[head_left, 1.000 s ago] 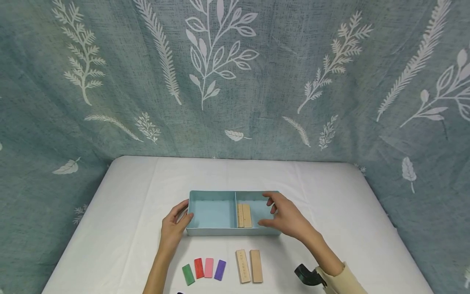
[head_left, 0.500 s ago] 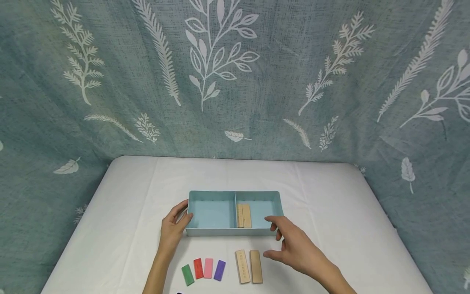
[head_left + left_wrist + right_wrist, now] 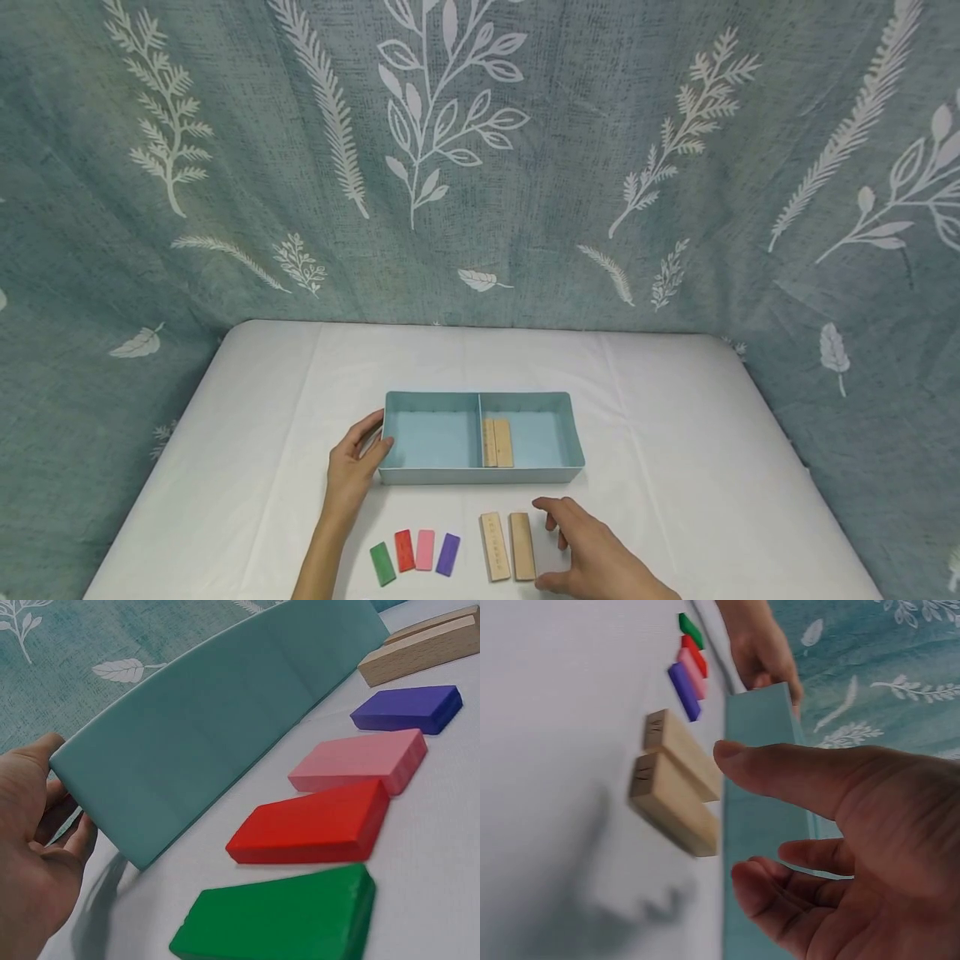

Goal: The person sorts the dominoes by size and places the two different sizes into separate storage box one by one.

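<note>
A light blue two-compartment box (image 3: 480,476) stands on the table. My left hand (image 3: 355,458) grips its left end wall, thumb over the rim and fingers along the outside; the left wrist view shows the same hand (image 3: 37,840) at the box corner. My right hand (image 3: 592,546) holds nothing, its thumb and forefinger apart beside the right one of two wooden blocks (image 3: 522,547). The other wooden block (image 3: 495,547) lies just left of it, with marks on its top. Two more wooden blocks (image 3: 498,442) lie side by side against the divider in the right compartment.
Left of the wooden blocks lie a purple block (image 3: 447,554), a pink block (image 3: 424,550), a red block (image 3: 404,551) and a green block (image 3: 382,564). Behind the white table (image 3: 675,400) hangs a patterned blue-green cloth (image 3: 555,150).
My right hand has moved from the box's right compartment down toward the person, to beside the right loose wooden block. My left hand has stayed on the box.
</note>
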A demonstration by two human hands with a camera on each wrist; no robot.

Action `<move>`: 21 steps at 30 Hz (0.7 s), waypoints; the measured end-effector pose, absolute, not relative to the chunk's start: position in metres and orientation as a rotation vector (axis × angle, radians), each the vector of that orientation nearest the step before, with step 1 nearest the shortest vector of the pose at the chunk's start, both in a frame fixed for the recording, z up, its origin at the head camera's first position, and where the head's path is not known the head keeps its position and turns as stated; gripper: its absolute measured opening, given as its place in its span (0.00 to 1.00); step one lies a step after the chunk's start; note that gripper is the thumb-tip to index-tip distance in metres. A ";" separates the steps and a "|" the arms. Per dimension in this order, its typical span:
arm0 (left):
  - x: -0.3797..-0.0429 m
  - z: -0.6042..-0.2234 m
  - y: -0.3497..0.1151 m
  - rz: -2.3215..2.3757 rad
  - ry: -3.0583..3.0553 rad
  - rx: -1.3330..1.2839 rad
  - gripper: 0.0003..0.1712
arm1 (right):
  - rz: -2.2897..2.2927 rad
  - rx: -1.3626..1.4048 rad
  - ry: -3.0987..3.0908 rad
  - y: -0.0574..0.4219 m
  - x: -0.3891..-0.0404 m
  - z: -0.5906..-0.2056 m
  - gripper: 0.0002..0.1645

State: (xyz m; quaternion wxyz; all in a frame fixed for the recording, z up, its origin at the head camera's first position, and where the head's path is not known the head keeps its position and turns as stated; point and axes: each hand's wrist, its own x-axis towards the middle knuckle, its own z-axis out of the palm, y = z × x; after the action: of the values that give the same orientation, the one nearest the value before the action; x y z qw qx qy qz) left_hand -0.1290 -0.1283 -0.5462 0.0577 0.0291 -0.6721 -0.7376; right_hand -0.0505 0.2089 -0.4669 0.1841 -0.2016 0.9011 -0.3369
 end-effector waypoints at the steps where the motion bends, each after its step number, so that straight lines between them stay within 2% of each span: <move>1: -0.129 -0.546 -0.128 -2.233 -2.042 0.089 0.27 | -0.944 -0.564 2.531 0.210 -0.050 -0.470 0.49; 12: -0.127 -0.546 -0.126 -2.253 -2.009 0.083 0.27 | -0.907 -0.549 2.482 0.208 -0.047 -0.494 0.57; 21: -0.123 -0.547 -0.125 -2.219 -2.041 0.093 0.27 | -0.937 -0.534 2.473 0.206 -0.045 -0.505 0.57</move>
State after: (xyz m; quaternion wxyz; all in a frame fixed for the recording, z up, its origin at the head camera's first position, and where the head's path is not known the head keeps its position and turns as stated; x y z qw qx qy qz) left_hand -0.1229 -0.1250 -0.5469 0.0626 0.0308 -0.6752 -0.7344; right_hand -0.0450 0.2056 -0.5054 0.2200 -0.1931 0.8941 -0.3389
